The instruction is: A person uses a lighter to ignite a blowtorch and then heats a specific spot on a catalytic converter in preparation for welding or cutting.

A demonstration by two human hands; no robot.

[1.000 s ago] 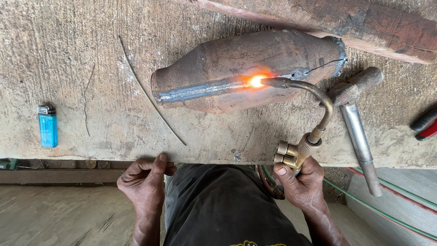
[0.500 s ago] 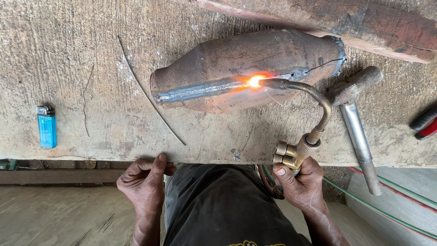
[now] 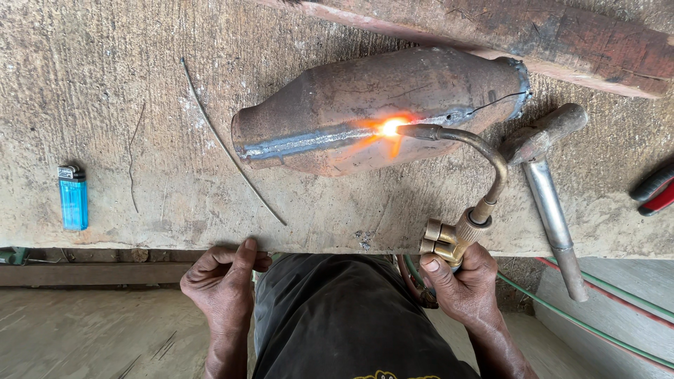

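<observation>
**A:** Head view, straight down: right hand (image 3: 463,284) wrapped tight round the brass valve end of a gas torch (image 3: 460,231), thumb up by the knobs.

**B:** And the curved neck?

**A:** Arching up and over, tip right at the seam of a rusty metal canister (image 3: 379,105). Bright orange glow (image 3: 390,128) where tip meets seam, near the canister's middle.

**B:** Canister's position?

**A:** Lying on its side on the rough concrete bench (image 3: 140,91), narrow neck pointing left, pale weld line running from neck to glow.

**B:** Left hand (image 3: 221,281)?

**A:** Holding nothing; fingers curled over the bench edge, below and left of the canister, thumb pressed on the lip.

**B:** Anything else near the canister?

**A:** Thin filler rod (image 3: 232,144) lying slantwise just left of it. Blue lighter (image 3: 73,198) well off to the left. Hammer (image 3: 547,182) just right of it, head near the wide end, metal handle running down past the bench edge. Weathered wooden plank (image 3: 547,35) above. Red-handled tool (image 3: 656,189) far right, mostly cut off. Green hose (image 3: 562,312) trailing below right.
</observation>
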